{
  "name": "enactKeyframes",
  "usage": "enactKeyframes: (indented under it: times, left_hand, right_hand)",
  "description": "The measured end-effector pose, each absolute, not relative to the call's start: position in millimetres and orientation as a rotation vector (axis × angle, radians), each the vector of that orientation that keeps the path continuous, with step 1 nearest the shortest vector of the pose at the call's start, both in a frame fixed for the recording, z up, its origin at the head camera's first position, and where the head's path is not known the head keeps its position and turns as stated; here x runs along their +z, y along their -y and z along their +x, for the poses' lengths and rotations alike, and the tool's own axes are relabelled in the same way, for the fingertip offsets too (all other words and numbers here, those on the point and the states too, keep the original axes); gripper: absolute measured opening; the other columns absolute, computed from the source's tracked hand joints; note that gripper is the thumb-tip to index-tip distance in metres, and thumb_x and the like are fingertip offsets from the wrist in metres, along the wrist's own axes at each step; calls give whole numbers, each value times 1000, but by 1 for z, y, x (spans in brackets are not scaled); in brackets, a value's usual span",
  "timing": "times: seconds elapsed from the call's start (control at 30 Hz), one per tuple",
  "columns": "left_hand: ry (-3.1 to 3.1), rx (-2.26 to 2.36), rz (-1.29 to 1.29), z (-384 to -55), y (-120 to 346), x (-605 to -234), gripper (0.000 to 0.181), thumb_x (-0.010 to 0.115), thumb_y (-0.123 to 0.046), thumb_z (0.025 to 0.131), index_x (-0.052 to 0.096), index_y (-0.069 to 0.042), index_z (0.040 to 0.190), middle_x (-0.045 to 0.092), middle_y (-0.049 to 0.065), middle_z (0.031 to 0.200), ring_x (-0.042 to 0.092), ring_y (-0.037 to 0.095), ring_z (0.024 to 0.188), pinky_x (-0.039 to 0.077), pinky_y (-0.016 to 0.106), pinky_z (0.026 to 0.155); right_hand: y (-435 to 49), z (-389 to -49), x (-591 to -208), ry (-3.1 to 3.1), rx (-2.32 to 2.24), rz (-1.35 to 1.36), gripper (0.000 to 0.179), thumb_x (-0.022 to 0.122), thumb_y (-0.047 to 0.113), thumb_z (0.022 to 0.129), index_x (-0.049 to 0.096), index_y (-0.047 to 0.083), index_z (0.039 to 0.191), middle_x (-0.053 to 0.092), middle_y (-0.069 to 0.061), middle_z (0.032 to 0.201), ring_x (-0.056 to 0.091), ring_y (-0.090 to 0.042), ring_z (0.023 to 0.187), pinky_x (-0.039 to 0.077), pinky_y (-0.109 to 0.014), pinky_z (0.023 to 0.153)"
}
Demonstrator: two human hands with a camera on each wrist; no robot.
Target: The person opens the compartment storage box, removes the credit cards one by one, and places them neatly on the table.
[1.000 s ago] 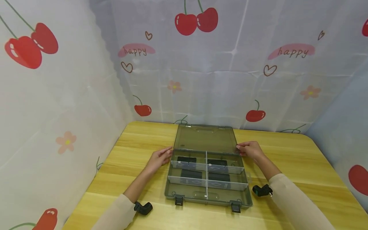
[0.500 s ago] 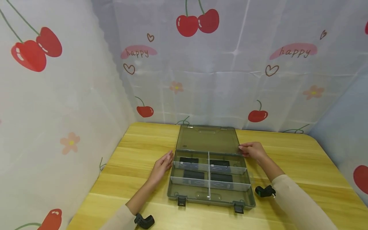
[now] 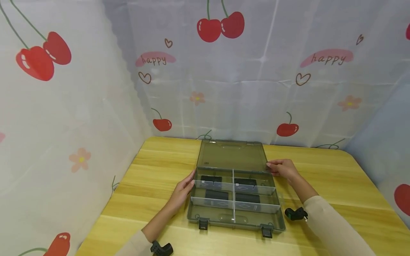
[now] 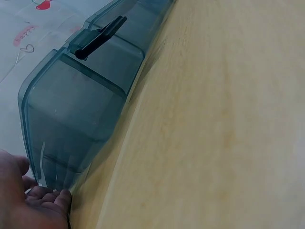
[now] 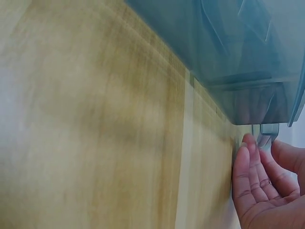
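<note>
On the table near cherry-print cloth, left hand touches divided box, right hand pinches its lid.

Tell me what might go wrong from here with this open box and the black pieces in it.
Fingers could get pinched: the right hand is at the lid's corner, close to the hinge side, if the lid swings.

The black pieces might slide if the box tips, since nothing covers their compartments.

The box could shift sideways if the right hand pulls, as the left hand is only at its other side.
</note>
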State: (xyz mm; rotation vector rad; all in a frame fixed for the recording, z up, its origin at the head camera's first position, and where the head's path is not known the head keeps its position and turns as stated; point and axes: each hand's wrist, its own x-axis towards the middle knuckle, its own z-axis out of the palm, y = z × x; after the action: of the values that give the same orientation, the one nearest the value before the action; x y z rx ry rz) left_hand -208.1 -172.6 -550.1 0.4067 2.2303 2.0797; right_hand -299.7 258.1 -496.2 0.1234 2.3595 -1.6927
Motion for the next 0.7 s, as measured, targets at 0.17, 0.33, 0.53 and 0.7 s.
enactKeyframes:
  times: [0.17,0.33,0.53,0.7]
  left_hand:
    - [-2261,2038,412,-208,173,-549,55,45,-22,110,27,-1,158,22,10,166,17,31,153,21,45,122]
    - [-2286,2015,423,-209,176,-550,56,47,-23,110,28,-3,159,22,7,166,17,29,153,21,44,122]
    - [-2275,2022,440,-208,177,-550,58,49,-24,109,27,-3,159,22,6,167,17,27,153,21,40,121]
    - [-2268,2018,456,-207,175,-551,58,48,-26,110,27,-5,159,22,4,167,17,26,153,20,39,122]
  right_hand:
    - [-258,-301,-501,-2378,-1704,132,46,64,20,102,58,-15,132,74,-1,96,69,-8,76,62,-25,72]
    - [-257,-299,-501,-2441,-1659,76,45,63,19,103,60,-17,129,74,-11,103,69,-8,77,62,-28,73]
    - [-255,-291,-487,-2534,-1607,-3,38,62,13,103,62,-18,124,73,-21,101,72,-16,78,63,-33,73]
    - [-256,-284,-470,-2649,-1548,-104,34,59,9,104,62,-18,123,71,-28,106,74,-28,86,63,-35,74]
